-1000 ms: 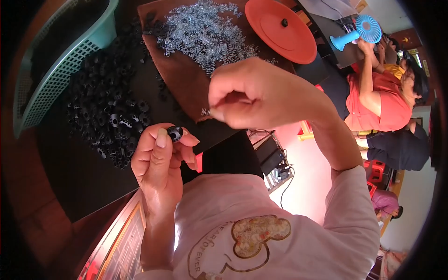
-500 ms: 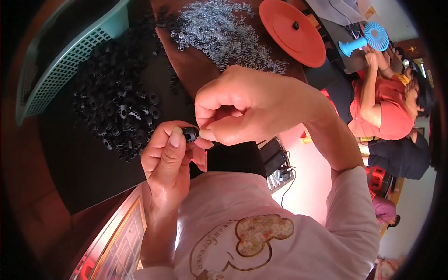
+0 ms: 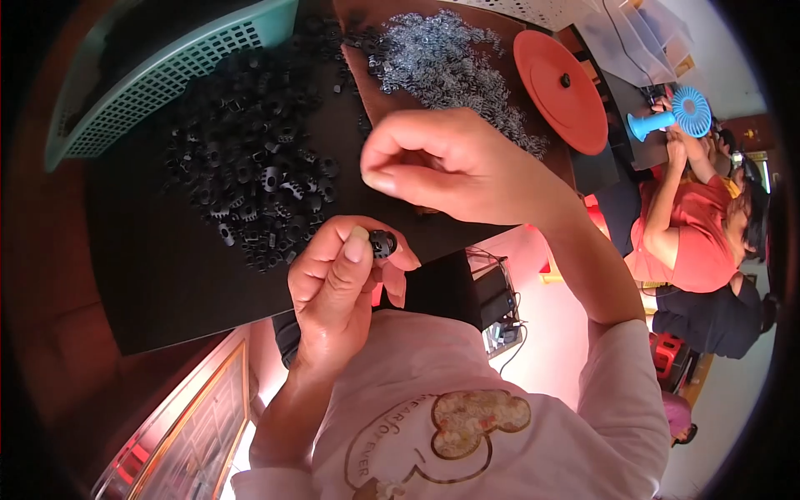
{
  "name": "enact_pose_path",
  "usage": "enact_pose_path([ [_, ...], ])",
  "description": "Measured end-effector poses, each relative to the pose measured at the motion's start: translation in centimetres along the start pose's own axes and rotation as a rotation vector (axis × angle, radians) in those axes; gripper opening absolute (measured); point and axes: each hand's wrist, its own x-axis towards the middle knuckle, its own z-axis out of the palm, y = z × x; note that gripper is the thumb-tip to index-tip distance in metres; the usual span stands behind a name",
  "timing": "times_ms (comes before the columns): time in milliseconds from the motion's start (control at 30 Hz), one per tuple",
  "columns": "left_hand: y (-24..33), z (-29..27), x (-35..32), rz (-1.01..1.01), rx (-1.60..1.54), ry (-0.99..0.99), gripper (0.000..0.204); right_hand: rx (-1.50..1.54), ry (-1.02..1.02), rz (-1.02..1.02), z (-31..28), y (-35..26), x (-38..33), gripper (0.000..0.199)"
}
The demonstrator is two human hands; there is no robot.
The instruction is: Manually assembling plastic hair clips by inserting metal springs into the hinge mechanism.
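Observation:
Between the thumb and fingers of my left hand (image 3: 333, 283), a small rounded black plastic piece (image 3: 383, 243) with toothed edges and openings is pinched. My right hand (image 3: 450, 167) hovers above and to the right of it, apart from the piece, thumb and fingers curled together. Whether anything tiny sits in that pinch is hidden. Left of both hands lies a heap of similar black plastic pieces (image 3: 271, 179). Beyond my right hand spreads a pile of small shiny metal pieces (image 3: 450, 62) that look like springs.
A green perforated basket (image 3: 167, 83) stands at the far left. An orange-red round lid (image 3: 554, 104) with a black knob lies at the far right of the dark table (image 3: 158, 292). A blue handheld fan (image 3: 690, 112) and people in red and dark clothes are farther right.
My right hand has drawn away from the black piece, upward, and the two hands are apart. My left hand still holds the piece. The whole view has shifted somewhat.

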Motion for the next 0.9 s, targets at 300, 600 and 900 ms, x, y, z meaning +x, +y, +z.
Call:
enact_pose_path([
  [300, 0.2, -0.3, 0.2, 0.008, -0.036, -0.014, 0.029, -0.667, -0.067, -0.068, 2.9, 0.4, 5.9, 0.011],
  [600, 0.4, -0.4, 0.1, -0.014, -0.037, -0.024, 0.030, -0.756, -0.092, -0.011, 1.2, 1.5, 5.5, 0.014],
  [900, 0.2, -0.6, 0.2, -0.005, 0.034, -0.033, 0.032, -0.761, -0.064, -0.051, 2.6, 1.3, 7.9, 0.013],
])
